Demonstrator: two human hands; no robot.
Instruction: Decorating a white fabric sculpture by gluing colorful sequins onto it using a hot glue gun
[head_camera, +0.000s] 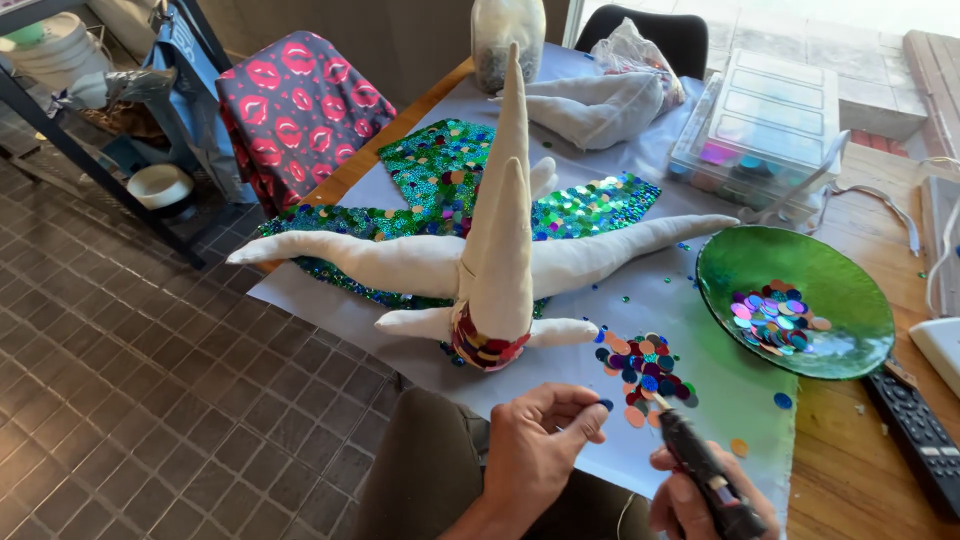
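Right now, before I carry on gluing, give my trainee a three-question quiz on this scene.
1. True or false: the right hand holds a glue gun.
2. What does the left hand pinch? A) a blue sequin B) a remote C) a thread
3. Where do loose sequins lie besides the pile on the table?

Key: 1. True. 2. A. 3. In the green glass dish, to the right of the stuffed cloth figure.

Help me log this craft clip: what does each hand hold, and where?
Left hand pinches a blue sequin by its edge; right hand grips the glue gun around its body.
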